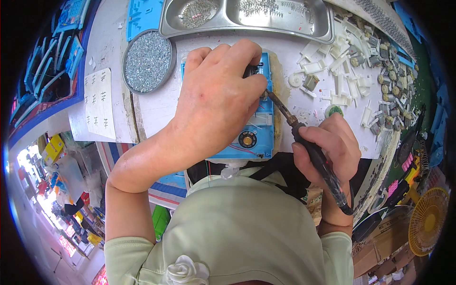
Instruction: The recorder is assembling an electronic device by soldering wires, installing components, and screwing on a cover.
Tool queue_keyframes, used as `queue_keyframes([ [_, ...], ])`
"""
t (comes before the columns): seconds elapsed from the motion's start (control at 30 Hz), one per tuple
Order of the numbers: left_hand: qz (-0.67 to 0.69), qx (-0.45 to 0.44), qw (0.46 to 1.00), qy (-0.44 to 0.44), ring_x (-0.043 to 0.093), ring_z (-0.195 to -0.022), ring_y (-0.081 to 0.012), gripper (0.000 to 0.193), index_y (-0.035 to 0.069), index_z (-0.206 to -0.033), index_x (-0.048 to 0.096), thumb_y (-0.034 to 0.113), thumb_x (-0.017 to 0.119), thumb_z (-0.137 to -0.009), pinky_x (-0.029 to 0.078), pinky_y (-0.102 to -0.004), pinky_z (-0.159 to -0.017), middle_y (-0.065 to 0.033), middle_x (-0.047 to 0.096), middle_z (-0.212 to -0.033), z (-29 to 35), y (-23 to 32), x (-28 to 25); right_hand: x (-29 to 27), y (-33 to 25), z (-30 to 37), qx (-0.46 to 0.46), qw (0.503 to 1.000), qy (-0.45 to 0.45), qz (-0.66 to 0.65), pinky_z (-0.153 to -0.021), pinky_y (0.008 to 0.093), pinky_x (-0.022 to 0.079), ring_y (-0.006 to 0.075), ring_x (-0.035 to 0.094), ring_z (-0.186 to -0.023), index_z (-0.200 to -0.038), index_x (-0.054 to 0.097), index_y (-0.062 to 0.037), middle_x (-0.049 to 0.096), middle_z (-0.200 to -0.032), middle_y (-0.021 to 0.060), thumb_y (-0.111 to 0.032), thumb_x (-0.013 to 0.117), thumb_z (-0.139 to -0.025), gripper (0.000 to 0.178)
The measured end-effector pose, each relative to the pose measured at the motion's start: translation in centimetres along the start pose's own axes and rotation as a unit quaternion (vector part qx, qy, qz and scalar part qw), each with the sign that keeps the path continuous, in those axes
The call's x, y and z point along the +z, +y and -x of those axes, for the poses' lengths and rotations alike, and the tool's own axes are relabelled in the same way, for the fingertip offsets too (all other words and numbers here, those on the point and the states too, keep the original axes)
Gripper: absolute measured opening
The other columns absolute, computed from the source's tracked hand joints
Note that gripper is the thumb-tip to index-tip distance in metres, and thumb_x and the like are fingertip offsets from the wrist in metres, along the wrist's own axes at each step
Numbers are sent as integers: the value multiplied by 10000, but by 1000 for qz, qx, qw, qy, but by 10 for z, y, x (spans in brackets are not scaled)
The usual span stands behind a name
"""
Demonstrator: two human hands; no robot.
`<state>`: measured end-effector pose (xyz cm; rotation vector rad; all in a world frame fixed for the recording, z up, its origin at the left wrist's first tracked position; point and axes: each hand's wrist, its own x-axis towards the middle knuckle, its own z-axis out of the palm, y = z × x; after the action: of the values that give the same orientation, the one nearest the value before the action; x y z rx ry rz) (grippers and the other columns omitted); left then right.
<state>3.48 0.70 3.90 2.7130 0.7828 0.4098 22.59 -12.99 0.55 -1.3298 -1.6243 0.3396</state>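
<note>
A blue plastic housing point(264, 121) lies on the table in front of me, with a round black speaker point(247, 139) and thin red wires inside it. My left hand point(221, 90) reaches across the housing from above and covers much of its upper part. Its thumb and forefinger are bent together at the right side, over dark and metallic parts; what they pinch is hidden. My right hand point(335, 147) grips a soldering iron point(317, 154) by its black handle. The iron's tip points up and left, at the housing's right edge next to my left thumb.
A round dish of small metal screws point(148, 61) stands left of the housing. Behind it is a steel tray point(247, 32) with springs. White plastic parts point(339, 66) and small motors point(392, 95) lie heaped at the right. A green-topped round item point(334, 111) sits near my right hand.
</note>
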Motion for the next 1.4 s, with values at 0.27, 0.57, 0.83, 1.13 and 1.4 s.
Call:
queue_keyframes([
  [0.27,5,3,1000,-4,608,-928,-245,229,99,-857,683,27,788,-667,426,-421,-879,-66,596,-1111,1,-1,-1,-1,-1,-1,-9,1000,-5,9,-495,332,374,219,472,-556,-999,708,-74,506,-652,32,-1,848,-640,392],
  [0.57,0,3,1000,-6,605,-932,-248,224,104,-859,687,31,787,-673,423,-420,-881,-65,597,-1114,1,-1,-2,-2,1,-3,-13,1000,6,-2,-489,335,361,220,473,-556,-1006,704,-76,504,-648,38,3,840,-653,387],
  [0.83,2,6,1000,-3,605,-914,-242,218,106,-855,690,33,788,-675,421,-413,-872,-60,596,-1093,1,-1,-1,-1,-1,-3,-14,999,-20,20,-495,328,374,219,476,-567,-974,716,-74,499,-651,34,8,840,-631,374],
  [1.13,3,11,1000,0,612,-936,-242,218,108,-862,704,38,795,-677,418,-416,-879,-57,597,-1096,2,-2,-2,-5,-4,-2,3,999,-19,40,-507,329,396,228,490,-575,-950,738,-99,509,-656,28,-27,846,-633,342],
  [1.4,-8,8,1000,-3,619,-961,-246,215,104,-874,716,50,799,-684,419,-422,-905,-58,603,-1105,2,0,-4,-4,-2,-2,-11,1000,-4,28,-504,327,381,221,476,-565,-993,718,-95,498,-645,28,-21,839,-676,347],
])
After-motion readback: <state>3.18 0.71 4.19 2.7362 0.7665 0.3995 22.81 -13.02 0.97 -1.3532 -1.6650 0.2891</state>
